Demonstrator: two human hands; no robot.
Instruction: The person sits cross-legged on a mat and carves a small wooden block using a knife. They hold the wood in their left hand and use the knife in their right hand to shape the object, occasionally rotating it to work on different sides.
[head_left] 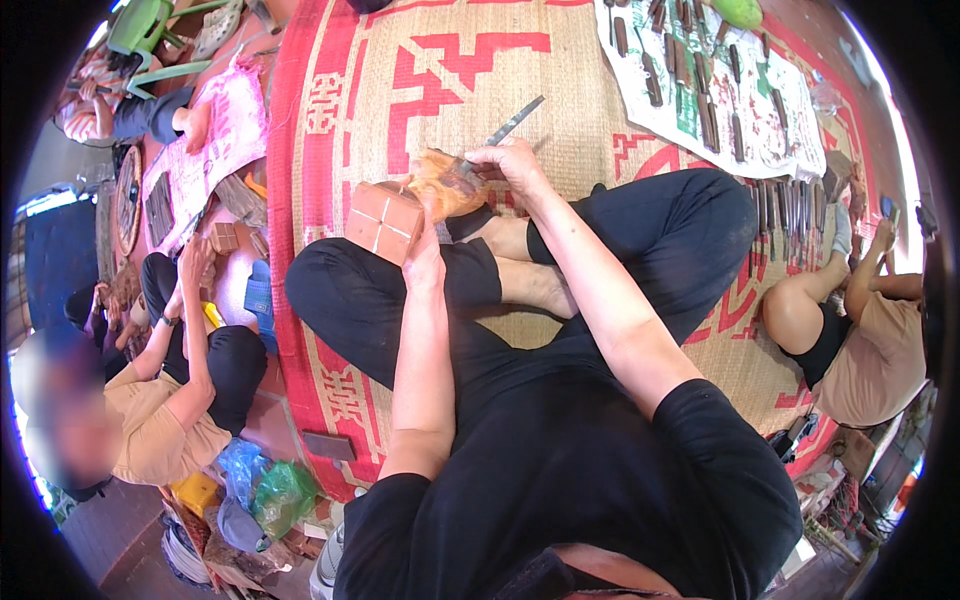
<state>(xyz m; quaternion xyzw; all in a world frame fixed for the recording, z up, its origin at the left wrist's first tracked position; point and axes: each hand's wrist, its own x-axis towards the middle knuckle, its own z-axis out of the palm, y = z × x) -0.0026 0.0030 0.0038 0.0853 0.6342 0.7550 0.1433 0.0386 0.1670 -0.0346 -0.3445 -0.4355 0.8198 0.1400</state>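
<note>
My left hand (pixel 425 258) is closed around a wooden carving (pixel 447 188), holding it above my crossed legs. At its left end is a square reddish-brown block (pixel 384 220) marked with pale crossing lines; whether block and carving are one piece I cannot tell. The carved part is yellow-orange and uneven. My right hand (pixel 512 168) grips a slim grey file-like tool (pixel 517 118). One end of that tool sticks out up and to the right, while the other reaches the carving's right side. My fingers partly hide both things.
Beneath me lies a red and straw-coloured woven mat (pixel 570 90). Many wood-handled carving tools lie on a white cloth (pixel 640 110) at the far right, with another row of tools (pixel 785 215) nearer. People sit left and right. Plastic bags (pixel 282 495) lie at lower left.
</note>
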